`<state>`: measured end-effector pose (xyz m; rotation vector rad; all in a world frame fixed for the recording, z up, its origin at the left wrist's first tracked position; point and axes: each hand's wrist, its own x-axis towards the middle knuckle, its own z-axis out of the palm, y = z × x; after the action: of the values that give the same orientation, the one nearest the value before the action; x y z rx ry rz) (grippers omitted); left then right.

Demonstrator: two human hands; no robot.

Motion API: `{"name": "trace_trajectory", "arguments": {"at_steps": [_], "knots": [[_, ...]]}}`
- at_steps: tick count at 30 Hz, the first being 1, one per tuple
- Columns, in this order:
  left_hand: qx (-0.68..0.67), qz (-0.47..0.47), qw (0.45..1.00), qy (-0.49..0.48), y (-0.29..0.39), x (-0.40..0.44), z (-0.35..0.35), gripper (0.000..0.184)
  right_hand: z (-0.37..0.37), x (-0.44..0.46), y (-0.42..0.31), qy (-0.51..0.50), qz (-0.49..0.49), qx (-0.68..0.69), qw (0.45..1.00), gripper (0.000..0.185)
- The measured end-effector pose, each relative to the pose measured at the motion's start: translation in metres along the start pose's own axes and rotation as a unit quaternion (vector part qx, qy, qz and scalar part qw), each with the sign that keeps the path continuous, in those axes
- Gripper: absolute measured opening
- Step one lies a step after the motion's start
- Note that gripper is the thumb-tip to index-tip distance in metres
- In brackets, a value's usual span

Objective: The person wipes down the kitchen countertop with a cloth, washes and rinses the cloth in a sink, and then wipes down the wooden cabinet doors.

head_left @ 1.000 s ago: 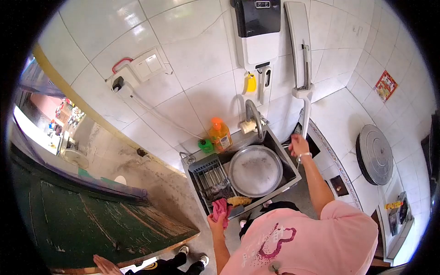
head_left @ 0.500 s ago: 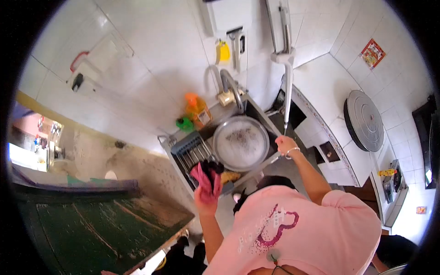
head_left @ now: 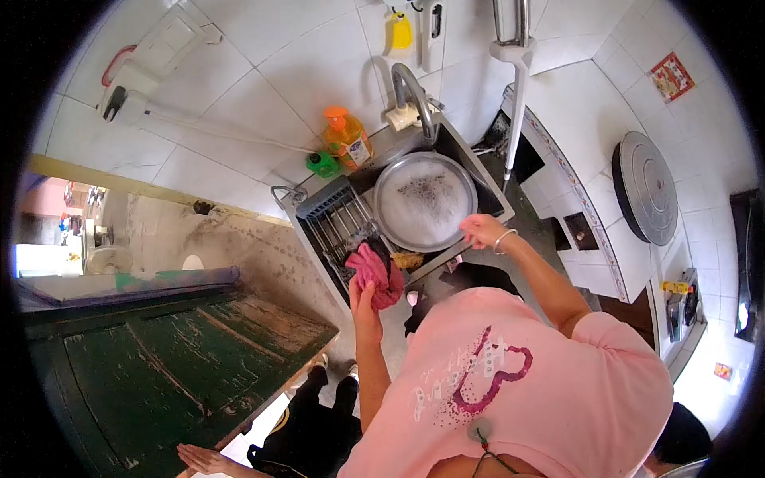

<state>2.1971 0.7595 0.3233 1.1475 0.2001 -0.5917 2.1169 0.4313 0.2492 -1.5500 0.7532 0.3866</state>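
My left hand (head_left: 366,309) holds a bunched pink cloth (head_left: 376,275), with something dark against it, over the left side of the sink. Bent fingers of my right hand (head_left: 480,232) are near the right front rim of a round metal basin (head_left: 467,175); whether they pinch anything is too small to tell. Foamy water with dark specks fills the basin. A grey drying rack (head_left: 325,197) sits left of it, and a yellowish sponge-like item (head_left: 408,260) lies by the sink's front edge.
Behind the sink are a faucet (head_left: 414,88), an orange pump bottle (head_left: 347,137) and a green bottle (head_left: 322,164). A round lid (head_left: 647,187) lies on the right counter. Another person's hand (head_left: 203,459) rests by the green door (head_left: 135,382) at lower left.
The view has shifted. My left hand has lifted the pink cloth from the rack's front edge. My right hand has moved from the sink's right side toward the basin's front rim.
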Motion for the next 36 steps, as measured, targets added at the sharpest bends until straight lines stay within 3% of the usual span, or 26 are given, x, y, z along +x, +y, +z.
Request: {"name": "trace_trajectory", "arguments": {"at_steps": [1,3,5,7,9,11,15,17,18,23,26,27,29,30,31,33,34,35,36], "knots": [[0.001,-0.002,1.000,-0.002,0.000,-0.003,0.002,0.042,0.010,-0.008,-0.014,-0.046,-0.007,0.028,0.998,0.027],[0.141,0.055,0.988,-0.041,0.005,0.000,0.011,0.040,0.033,-0.007,-0.017,-0.131,-0.014,0.087,0.988,0.035],[0.177,0.085,0.979,-0.052,-0.001,0.003,0.017,0.041,0.057,-0.040,-0.057,-0.164,0.018,0.168,0.972,0.047],[0.279,0.129,0.943,-0.129,-0.015,0.008,0.018,0.040,0.070,-0.060,-0.079,-0.242,0.063,0.294,0.923,0.055],[0.307,0.162,0.906,-0.245,-0.005,0.004,0.036,0.035,0.082,-0.057,-0.067,-0.275,0.037,0.381,0.882,0.057],[0.347,0.193,0.870,-0.293,0.009,-0.001,0.052,0.029,0.081,-0.059,-0.058,-0.294,0.005,0.409,0.864,0.056],[0.380,0.210,0.850,-0.297,0.019,-0.005,0.069,0.032,0.071,-0.084,-0.057,-0.186,-0.004,0.486,0.854,0.051],[0.426,0.259,0.812,-0.305,0.019,-0.005,0.074,0.038,0.067,-0.097,-0.056,-0.139,-0.030,0.471,0.870,0.049],[0.437,0.262,0.802,-0.312,0.018,-0.005,0.075,0.051,0.064,-0.101,-0.057,-0.138,-0.036,0.472,0.870,0.049],[0.501,0.317,0.748,-0.300,0.019,-0.013,0.089,0.075,0.056,-0.105,-0.054,-0.147,-0.049,0.480,0.863,0.048],[0.510,0.318,0.758,-0.253,0.018,-0.016,0.095,0.065,0.047,-0.084,-0.045,-0.156,-0.031,0.427,0.890,0.045],[0.523,0.332,0.744,-0.249,0.017,-0.019,0.093,0.057,0.047,-0.074,-0.047,-0.171,-0.024,0.366,0.914,0.044],[0.543,0.339,0.736,-0.219,0.012,-0.029,0.085,0.036,0.042,-0.084,-0.070,-0.222,-0.065,0.351,0.907,0.046],[0.488,0.398,0.750,-0.201,0.010,-0.042,0.090,0.032,0.037,-0.101,-0.086,-0.242,-0.063,0.351,0.902,0.051],[0.487,0.433,0.738,-0.173,0.012,-0.049,0.097,0.029,0.024,-0.103,-0.091,-0.186,-0.050,0.301,0.934,0.054],[0.457,0.398,0.785,-0.127,0.003,-0.046,0.098,0.026,0.012,-0.100,-0.103,-0.252,-0.066,0.256,0.931,0.058],[0.471,0.326,0.812,-0.109,0.004,-0.053,0.106,0.027,-0.001,-0.105,-0.105,-0.265,-0.074,0.205,0.939,0.055],[0.474,0.252,0.837,-0.104,0.005,-0.063,0.114,0.029,-0.012,-0.111,-0.109,-0.254,-0.075,0.143,0.954,0.054],[0.467,0.251,0.843,-0.089,0.001,-0.070,0.117,0.029,-0.015,-0.113,-0.108,-0.240,-0.093,0.111,0.960,0.053]]}}
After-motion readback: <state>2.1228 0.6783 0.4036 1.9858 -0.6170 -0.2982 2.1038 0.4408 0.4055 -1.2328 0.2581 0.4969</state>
